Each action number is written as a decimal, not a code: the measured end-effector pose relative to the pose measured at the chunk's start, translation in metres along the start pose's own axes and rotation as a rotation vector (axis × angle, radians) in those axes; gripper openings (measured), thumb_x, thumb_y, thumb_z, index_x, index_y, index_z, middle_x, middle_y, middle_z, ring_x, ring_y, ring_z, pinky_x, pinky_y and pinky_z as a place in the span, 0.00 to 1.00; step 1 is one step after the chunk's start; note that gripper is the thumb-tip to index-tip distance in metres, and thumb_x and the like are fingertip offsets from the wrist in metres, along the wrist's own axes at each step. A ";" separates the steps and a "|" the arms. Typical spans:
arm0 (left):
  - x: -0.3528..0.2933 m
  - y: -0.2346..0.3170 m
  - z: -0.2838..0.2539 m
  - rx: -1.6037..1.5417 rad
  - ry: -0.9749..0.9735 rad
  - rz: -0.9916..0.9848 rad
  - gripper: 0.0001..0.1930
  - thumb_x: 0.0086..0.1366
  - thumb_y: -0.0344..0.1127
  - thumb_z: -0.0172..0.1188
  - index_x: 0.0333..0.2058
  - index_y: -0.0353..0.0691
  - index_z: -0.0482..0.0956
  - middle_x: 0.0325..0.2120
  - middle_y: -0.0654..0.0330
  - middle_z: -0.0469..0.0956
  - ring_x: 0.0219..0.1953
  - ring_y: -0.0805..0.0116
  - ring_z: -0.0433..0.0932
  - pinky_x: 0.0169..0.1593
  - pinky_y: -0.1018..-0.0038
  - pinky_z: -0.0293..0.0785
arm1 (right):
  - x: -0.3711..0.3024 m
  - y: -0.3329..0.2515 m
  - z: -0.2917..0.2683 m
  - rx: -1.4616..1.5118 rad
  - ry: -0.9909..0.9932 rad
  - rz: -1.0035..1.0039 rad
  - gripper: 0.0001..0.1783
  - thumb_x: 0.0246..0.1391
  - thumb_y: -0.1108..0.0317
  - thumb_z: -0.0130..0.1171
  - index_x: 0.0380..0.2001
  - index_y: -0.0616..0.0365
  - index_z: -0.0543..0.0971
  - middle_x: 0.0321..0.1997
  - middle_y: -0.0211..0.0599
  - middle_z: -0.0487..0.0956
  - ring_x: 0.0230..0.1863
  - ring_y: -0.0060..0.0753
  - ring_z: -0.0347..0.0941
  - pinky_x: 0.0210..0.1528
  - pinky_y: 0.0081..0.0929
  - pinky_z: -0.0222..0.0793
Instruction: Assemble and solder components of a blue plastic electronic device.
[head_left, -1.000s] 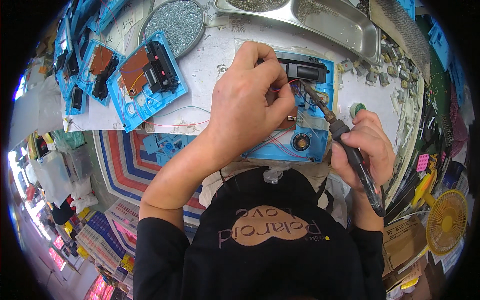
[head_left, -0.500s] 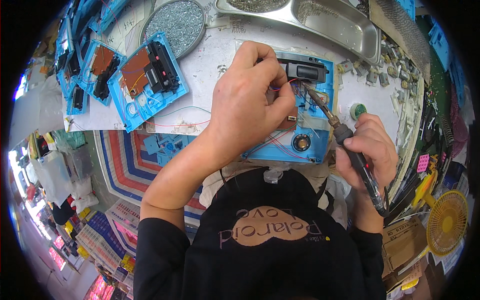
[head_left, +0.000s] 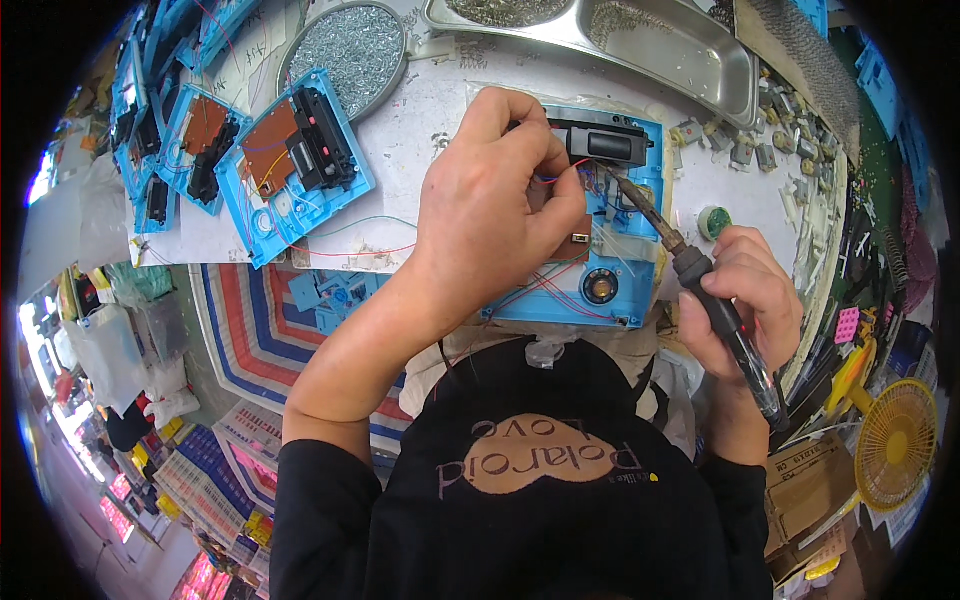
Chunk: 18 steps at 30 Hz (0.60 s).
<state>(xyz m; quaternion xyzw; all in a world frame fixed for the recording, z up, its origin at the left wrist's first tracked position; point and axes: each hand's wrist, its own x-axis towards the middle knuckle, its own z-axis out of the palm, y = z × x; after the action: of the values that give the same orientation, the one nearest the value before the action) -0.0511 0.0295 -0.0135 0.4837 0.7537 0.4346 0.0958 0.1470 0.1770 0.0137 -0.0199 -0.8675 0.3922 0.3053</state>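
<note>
Electronics-assembly workshop | soldering iron (head_left: 692, 268), right of centre | steel parts tray (head_left: 690, 72), top | wired blue casings (head_left: 300, 212), upper left | lower left blurred, probably cartons (head_left: 188, 490)

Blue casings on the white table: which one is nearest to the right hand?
The blue casing under the soldering iron; the other casings lie farther left.

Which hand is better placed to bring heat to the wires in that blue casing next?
Probably the right hand: it grips the soldering iron, whose tip reaches into the blue casing near the red wire. The left hand seems busy pinching that wire beside the black part.
</note>
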 end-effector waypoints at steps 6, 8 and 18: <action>0.000 -0.001 0.002 -0.010 0.025 0.011 0.04 0.54 0.24 0.67 0.28 0.33 0.80 0.37 0.58 0.75 0.27 0.73 0.76 0.30 0.78 0.73 | 0.003 0.002 0.001 -0.023 -0.003 -0.013 0.18 0.41 0.79 0.71 0.37 0.59 0.76 0.21 0.35 0.74 0.21 0.38 0.68 0.30 0.32 0.68; 0.001 -0.003 0.003 0.013 0.050 0.044 0.04 0.54 0.24 0.67 0.27 0.33 0.80 0.37 0.58 0.75 0.27 0.73 0.76 0.31 0.78 0.74 | 0.004 0.002 0.003 -0.025 -0.013 -0.015 0.18 0.41 0.79 0.71 0.37 0.59 0.76 0.21 0.35 0.74 0.20 0.38 0.67 0.29 0.32 0.66; 0.000 -0.007 0.010 0.028 0.096 0.081 0.07 0.51 0.29 0.68 0.26 0.36 0.78 0.37 0.56 0.74 0.29 0.56 0.79 0.31 0.64 0.77 | 0.008 0.005 0.009 -0.048 -0.017 -0.010 0.17 0.40 0.78 0.71 0.35 0.59 0.77 0.23 0.36 0.76 0.20 0.36 0.67 0.27 0.30 0.65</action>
<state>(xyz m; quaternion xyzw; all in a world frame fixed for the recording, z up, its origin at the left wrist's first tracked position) -0.0496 0.0343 -0.0245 0.4936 0.7433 0.4501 0.0352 0.1345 0.1770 0.0095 -0.0193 -0.8794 0.3700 0.2991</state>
